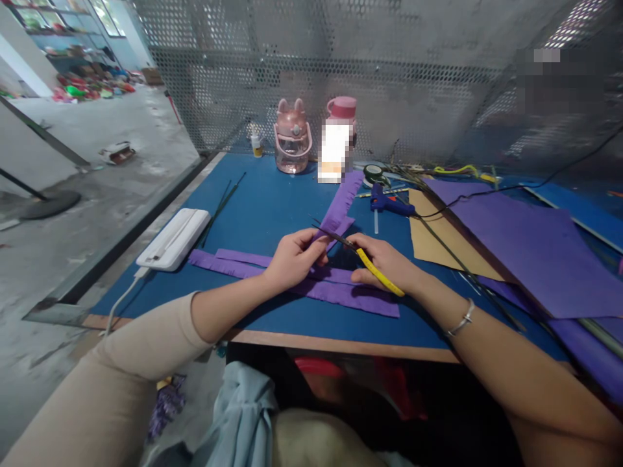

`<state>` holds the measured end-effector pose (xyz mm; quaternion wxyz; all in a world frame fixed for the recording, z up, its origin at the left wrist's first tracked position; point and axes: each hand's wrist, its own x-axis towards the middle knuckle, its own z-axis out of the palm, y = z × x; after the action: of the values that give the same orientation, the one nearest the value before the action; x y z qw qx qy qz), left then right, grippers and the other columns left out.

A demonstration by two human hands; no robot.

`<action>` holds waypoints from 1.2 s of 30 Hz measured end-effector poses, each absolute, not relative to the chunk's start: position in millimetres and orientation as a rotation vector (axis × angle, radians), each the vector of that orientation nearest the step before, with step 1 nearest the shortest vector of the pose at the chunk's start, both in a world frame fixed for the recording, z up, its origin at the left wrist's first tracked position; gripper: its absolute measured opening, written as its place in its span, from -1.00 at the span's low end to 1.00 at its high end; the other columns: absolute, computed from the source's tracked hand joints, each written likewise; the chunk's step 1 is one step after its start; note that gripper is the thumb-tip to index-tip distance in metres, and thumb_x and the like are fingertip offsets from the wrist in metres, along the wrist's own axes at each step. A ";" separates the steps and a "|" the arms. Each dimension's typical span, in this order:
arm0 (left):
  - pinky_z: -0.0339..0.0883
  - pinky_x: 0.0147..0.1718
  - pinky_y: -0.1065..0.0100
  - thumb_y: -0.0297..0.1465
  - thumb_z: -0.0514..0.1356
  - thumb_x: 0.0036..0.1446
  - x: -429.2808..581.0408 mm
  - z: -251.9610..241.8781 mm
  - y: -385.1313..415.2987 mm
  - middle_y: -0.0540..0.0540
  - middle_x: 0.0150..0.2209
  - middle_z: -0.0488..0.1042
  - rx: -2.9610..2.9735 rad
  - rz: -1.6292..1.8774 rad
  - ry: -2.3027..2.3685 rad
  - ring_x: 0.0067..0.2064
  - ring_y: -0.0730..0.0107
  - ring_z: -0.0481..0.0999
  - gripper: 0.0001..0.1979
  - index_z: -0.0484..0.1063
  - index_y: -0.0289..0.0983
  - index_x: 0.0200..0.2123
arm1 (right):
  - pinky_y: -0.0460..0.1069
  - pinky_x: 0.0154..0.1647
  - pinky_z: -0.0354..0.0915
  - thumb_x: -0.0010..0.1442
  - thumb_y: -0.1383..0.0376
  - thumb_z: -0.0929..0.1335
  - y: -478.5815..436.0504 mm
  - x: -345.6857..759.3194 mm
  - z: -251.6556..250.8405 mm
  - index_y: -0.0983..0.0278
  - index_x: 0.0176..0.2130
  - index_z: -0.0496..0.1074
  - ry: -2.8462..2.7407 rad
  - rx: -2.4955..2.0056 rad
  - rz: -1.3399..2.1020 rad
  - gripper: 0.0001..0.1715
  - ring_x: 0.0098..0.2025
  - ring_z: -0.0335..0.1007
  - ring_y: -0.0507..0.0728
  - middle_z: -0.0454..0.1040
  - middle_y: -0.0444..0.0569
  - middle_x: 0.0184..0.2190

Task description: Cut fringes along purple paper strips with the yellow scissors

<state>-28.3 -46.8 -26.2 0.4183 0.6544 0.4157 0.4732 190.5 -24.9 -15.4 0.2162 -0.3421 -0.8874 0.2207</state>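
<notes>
My left hand (296,259) pinches the lower end of a purple strip (343,201) whose edge is cut into a fringe. The strip slants up and away over the blue table. In my right hand (382,259) are scissors with yellow handles (377,272). Their dark blades lie across the strip near my left fingertips; whether they are parted is too small to tell. Beneath both hands, long purple strips (355,301) lie across the table, one with small cuts along its edge.
A white power bank (174,239) with a cable lies at the left. Clear bottle (293,146) and pink-lidded bottle (342,109) stand behind. At the right are a blue glue gun (392,205), green tape (374,173), brown paper (438,243) and purple sheets (525,240).
</notes>
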 end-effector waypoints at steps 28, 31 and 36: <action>0.23 -0.47 0.48 -0.22 0.11 0.22 -28.1 -24.6 -46.7 0.01 -0.55 0.47 1.663 1.222 1.055 -0.50 0.54 0.39 -0.68 0.42 -0.31 -0.47 | 0.01 -0.26 0.22 -0.01 -0.34 0.28 -22.7 194.3 -23.4 0.26 -0.01 0.30 -2.473 -0.972 0.577 -0.12 -0.26 0.34 0.19 0.43 0.05 -0.19; 0.22 -0.48 0.48 -0.21 0.11 0.22 -28.2 -24.7 -47.9 -0.01 -0.55 0.47 1.688 1.205 1.070 -0.51 0.54 0.39 -0.66 0.42 -0.31 -0.49 | 0.01 -0.25 0.22 0.01 -0.33 0.29 -23.6 192.9 -21.2 0.26 -0.02 0.32 -2.474 -0.952 0.583 -0.15 -0.24 0.35 0.19 0.44 0.07 -0.17; 0.21 -0.49 0.47 -0.21 0.11 0.21 -28.7 -26.5 -47.8 -0.01 -0.55 0.47 1.707 1.192 1.074 -0.52 0.53 0.37 -0.66 0.43 -0.31 -0.50 | -0.03 -0.33 0.20 0.08 -0.26 0.29 -25.8 190.0 -15.3 0.28 -0.13 0.37 -2.475 -0.983 0.547 -0.28 -0.36 0.30 0.12 0.45 0.00 -0.31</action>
<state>-28.7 -47.8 -26.5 0.3888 0.6714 0.4225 0.4686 190.0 -25.8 -15.3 0.2100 -0.3536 -0.8901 0.1966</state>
